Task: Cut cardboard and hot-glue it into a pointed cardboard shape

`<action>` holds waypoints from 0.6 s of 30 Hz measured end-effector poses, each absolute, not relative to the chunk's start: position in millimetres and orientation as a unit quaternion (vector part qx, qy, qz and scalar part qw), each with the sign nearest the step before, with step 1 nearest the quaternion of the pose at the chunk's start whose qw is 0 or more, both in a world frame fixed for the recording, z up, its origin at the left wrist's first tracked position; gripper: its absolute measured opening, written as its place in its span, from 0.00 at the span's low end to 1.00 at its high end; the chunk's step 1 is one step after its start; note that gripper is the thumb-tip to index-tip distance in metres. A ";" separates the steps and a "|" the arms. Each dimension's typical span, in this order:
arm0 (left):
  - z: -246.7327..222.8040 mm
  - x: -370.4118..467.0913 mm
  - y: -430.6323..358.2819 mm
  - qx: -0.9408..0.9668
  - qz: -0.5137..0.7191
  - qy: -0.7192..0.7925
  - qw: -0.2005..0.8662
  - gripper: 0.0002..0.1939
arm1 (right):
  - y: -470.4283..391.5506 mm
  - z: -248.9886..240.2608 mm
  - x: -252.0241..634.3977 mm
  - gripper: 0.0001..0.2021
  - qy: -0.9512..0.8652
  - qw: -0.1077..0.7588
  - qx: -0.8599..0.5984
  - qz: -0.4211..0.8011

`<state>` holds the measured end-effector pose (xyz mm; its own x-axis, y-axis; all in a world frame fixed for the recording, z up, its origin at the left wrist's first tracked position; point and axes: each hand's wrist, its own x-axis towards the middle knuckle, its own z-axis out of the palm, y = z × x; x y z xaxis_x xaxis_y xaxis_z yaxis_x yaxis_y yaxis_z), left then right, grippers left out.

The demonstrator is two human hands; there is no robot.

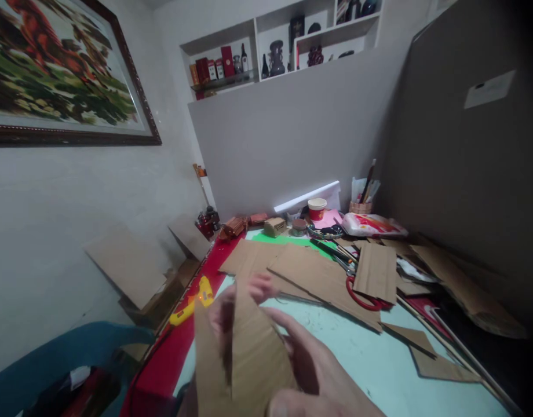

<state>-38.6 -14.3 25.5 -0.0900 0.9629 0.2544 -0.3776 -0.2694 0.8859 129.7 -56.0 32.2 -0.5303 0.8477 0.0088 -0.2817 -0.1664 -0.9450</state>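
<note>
The right hand [321,362] pinched the bent brown cardboard piece [258,353]. The left hand's [223,313] blurred fingers curled behind it; their grip was unclear. Left of them lay a yellow plastic glue gun [204,291].

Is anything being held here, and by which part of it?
Yes, cardboard: the right hand holds it along its right side. The left hand is behind it, its exact hold blurred.
</note>
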 end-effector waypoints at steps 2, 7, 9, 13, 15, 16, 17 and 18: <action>22.1 -44.2 -17.1 0.405 0.621 0.378 0.554 0.16 | -52.3 38.4 127.7 0.32 -0.492 0.409 -0.275 0.717; 17.6 -46.7 -28.3 0.218 0.680 0.399 0.576 0.25 | -45.7 41.8 122.3 0.19 -0.541 0.483 -0.392 0.566; 19.2 -41.9 -37.7 0.248 0.694 0.388 0.553 0.30 | -45.7 38.6 118.3 0.18 -0.566 0.474 -0.403 0.541; 21.9 -30.1 -55.3 0.297 0.690 0.419 0.510 0.32 | -47.8 36.3 113.1 0.13 -0.611 0.453 -0.378 0.527; 22.0 -28.1 -58.2 0.285 0.672 0.430 0.532 0.30 | -47.1 38.5 114.4 0.14 -0.621 0.461 -0.375 0.512; 22.2 -28.3 -58.2 0.279 0.665 0.432 0.542 0.28 | -46.1 39.9 115.9 0.16 -0.621 0.469 -0.372 0.506; 22.6 -29.2 -57.4 0.281 0.657 0.430 0.551 0.25 | -44.8 41.2 117.6 0.18 -0.618 0.478 -0.370 0.502; 23.4 -30.5 -56.3 0.293 0.648 0.427 0.558 0.22 | -43.5 42.3 119.3 0.19 -0.616 0.484 -0.368 0.500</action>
<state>-30.5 -56.3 23.4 -0.2056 0.9738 -0.0969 -0.4735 -0.0123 0.8807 119.3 -43.5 42.3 -0.2602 0.9383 0.2278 -0.0304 0.2278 -0.9732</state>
